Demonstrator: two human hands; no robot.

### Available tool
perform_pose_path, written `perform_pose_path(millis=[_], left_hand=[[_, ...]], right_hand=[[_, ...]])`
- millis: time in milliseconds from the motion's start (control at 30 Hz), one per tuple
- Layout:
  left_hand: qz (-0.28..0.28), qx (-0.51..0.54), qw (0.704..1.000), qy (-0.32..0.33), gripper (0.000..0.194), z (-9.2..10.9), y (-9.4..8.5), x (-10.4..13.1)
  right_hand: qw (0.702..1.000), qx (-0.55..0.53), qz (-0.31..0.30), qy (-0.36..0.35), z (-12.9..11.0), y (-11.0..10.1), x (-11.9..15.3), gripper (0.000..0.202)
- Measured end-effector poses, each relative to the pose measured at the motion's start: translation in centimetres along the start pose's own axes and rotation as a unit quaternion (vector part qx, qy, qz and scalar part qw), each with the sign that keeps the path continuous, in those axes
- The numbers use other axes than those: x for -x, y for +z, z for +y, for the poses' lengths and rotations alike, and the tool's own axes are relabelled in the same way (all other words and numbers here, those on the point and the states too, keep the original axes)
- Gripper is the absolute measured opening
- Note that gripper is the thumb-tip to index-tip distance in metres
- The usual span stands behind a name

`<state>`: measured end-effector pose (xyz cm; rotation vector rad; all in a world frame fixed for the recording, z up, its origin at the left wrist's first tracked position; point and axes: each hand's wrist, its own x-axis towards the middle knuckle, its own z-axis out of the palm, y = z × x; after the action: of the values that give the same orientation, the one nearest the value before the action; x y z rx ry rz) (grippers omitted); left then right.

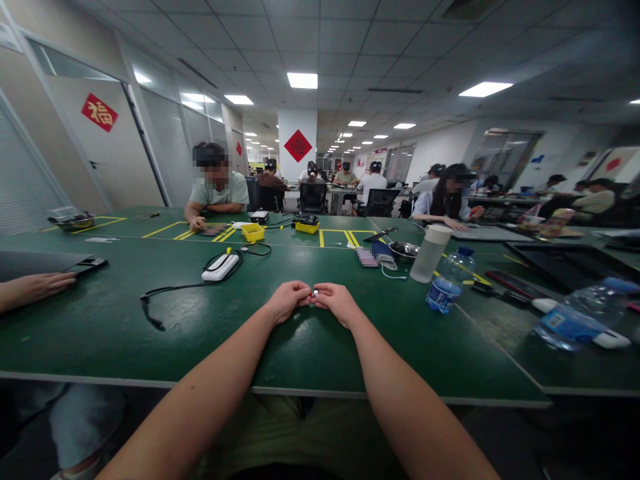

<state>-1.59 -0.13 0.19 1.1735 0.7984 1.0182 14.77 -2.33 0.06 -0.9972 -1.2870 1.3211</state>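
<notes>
Both of my hands meet just above the green table (210, 340), near its front middle. A tiny piece (315, 293), whitish and dark, shows between the fingertips; it is too small to name. From the left, my left hand (289, 300) pinches toward it with curled fingers. My right hand (334, 301) closes on it from the other side, thumb and forefinger together. Which hand bears more of the piece I cannot tell. Beyond my left hand lies a white power bank (221, 267) with a black cable (173, 289) trailing to the left.
Right of my hands stand a frosted bottle (430, 253) and a water bottle (451, 280); another water bottle (580, 313) is farther right. Yellow trays (253, 233), a metal bowl (404, 252) and yellow tape lie beyond. A co-worker's hand (47, 285) rests at far left.
</notes>
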Motion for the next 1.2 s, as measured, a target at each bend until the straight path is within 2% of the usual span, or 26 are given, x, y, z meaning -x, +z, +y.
perform_pose_path(millis=[267,733,1200], left_hand=[[-0.006,0.032,0.999,-0.034,0.010,0.10,-0.28,-0.28],[-0.021,0.038,0.999,-0.027,0.005,-0.07,-0.37,-0.25],[-0.023,0.013,1.000,-0.006,0.018,0.19,0.02,0.21]], right_hand=[[1.000,-0.002,-0.008,-0.001,0.25,-0.09,-0.09,0.036],[1.000,0.002,-0.023,-0.005,0.06,-0.10,0.03,0.035],[0.999,0.026,-0.034,-0.016,0.01,-0.09,0.05,0.034]])
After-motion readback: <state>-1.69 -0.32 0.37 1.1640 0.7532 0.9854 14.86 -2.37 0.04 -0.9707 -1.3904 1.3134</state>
